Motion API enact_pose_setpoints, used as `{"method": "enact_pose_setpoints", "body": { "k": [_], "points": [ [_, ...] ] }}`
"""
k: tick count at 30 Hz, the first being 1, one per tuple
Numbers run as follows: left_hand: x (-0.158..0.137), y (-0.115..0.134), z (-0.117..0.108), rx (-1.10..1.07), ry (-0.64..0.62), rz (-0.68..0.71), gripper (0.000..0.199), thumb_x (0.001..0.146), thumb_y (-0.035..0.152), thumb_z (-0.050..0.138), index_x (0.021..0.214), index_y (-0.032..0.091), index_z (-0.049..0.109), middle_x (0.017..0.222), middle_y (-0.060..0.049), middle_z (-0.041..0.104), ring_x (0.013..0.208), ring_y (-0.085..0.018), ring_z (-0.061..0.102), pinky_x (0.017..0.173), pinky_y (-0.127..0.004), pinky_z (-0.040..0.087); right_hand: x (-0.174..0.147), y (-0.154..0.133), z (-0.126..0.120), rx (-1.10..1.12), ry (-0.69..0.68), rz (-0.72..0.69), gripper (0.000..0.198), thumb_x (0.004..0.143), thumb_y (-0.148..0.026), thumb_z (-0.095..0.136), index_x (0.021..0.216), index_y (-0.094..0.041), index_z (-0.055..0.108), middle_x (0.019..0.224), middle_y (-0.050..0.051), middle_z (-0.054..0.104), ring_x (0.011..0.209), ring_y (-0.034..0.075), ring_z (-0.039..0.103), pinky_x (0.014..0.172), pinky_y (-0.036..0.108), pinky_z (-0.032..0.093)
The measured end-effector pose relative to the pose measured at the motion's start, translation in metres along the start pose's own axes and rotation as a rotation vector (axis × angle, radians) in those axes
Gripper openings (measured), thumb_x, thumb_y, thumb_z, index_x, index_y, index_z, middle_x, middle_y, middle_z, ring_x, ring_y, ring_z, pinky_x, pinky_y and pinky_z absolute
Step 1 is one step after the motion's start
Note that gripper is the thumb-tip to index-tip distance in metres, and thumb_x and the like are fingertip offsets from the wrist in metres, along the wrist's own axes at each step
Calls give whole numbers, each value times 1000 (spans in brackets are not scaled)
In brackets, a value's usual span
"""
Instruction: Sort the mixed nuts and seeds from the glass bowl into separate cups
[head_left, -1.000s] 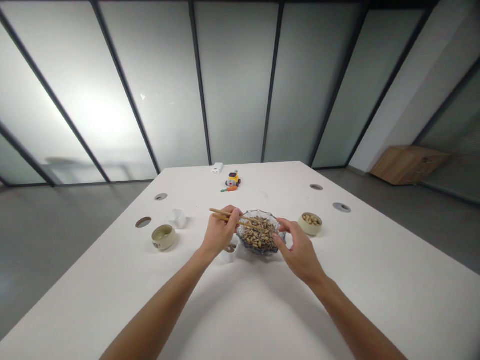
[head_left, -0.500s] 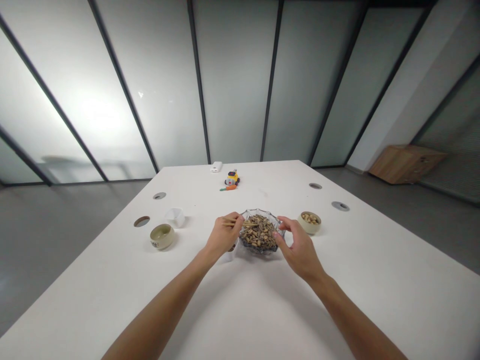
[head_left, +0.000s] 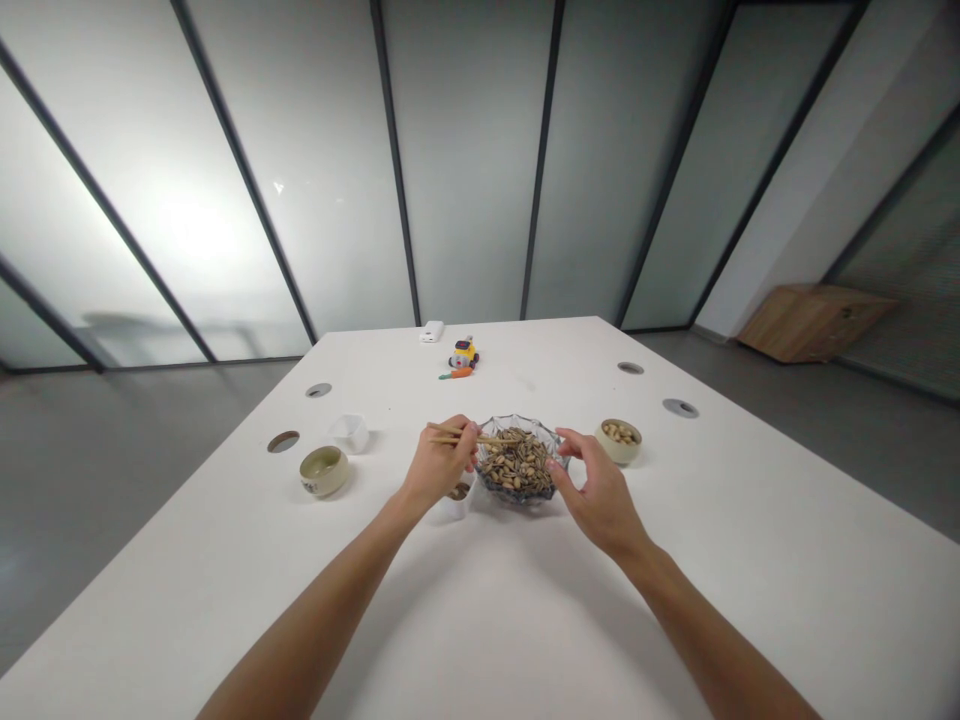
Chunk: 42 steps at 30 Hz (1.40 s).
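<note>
My left hand is closed around a pair of wooden chopsticks, which reach rightward over a clear glass bowl. A heap of striped sunflower seeds mixed with pistachios fills the bowl. On the bowl's right rim, my right hand has its thumb on the near side and its fingers on the far side. Partly hidden under my left wrist stands a small white cup with something dark inside. Just past my right hand is a small ceramic bowl of pistachios.
To the left on the white table stand an empty-looking ceramic bowl and a translucent white cup. Farther back are a yellow toy vehicle, a toy carrot and a white box-shaped device. Several round holes pierce the tabletop.
My left hand has shifted left and slightly back, drawing the chopsticks with it, so more of them and of the small white cup shows. The right hand stays at the glass bowl's rim.
</note>
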<state>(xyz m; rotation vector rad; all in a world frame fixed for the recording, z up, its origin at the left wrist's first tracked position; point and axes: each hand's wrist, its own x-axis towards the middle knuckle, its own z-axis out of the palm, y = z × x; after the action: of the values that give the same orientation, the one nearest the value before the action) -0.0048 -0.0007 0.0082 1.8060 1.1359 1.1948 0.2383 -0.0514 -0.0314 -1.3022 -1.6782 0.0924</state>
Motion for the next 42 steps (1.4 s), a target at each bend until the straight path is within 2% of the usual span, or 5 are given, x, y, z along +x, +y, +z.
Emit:
{"method": "enact_pose_setpoints", "body": {
  "k": [15, 22, 27, 35, 42],
  "points": [
    [-6, 49, -91, 118, -81, -93, 30, 99, 43, 54, 83, 21, 67, 67, -1, 68, 56, -15, 61, 52, -25, 48, 1, 0, -1, 7, -22, 1, 37, 101, -42, 59, 132, -22, 62, 107, 9, 72, 99, 26, 70, 92, 43, 58],
    [-6, 40, -69, 277, -200, -28, 46, 105, 53, 48, 86, 22, 74, 79, -2, 71, 59, -14, 59, 60, -28, 51, 1, 0, -1, 13, -56, 21, 38, 102, -42, 58, 134, -22, 62, 108, 9, 72, 96, 26, 69, 84, 40, 58],
    [-6, 28, -48, 277, -237, 108, 43, 106, 47, 48, 90, 25, 81, 95, -5, 76, 84, -20, 69, 77, -30, 56, 1, -1, -2, 18, -59, 20, 38, 101, -41, 58, 135, -22, 62, 109, 10, 72, 99, 27, 70, 88, 43, 58],
    [13, 26, -40, 276, -115, 99, 47, 105, 50, 47, 78, 22, 73, 84, -5, 75, 79, -21, 68, 79, -33, 55, 2, 0, 1, 38, -71, 43, 39, 101, -41, 58, 136, -22, 60, 114, 11, 72, 104, 27, 70, 96, 47, 58],
    [37, 20, -14, 324, -229, 104, 41, 100, 49, 49, 71, 23, 62, 76, -3, 71, 73, -21, 64, 75, -33, 51, 0, -1, 1, 31, -95, 54, 39, 102, -40, 57, 136, -22, 61, 117, 11, 72, 106, 27, 70, 98, 48, 57]
  ]
}}
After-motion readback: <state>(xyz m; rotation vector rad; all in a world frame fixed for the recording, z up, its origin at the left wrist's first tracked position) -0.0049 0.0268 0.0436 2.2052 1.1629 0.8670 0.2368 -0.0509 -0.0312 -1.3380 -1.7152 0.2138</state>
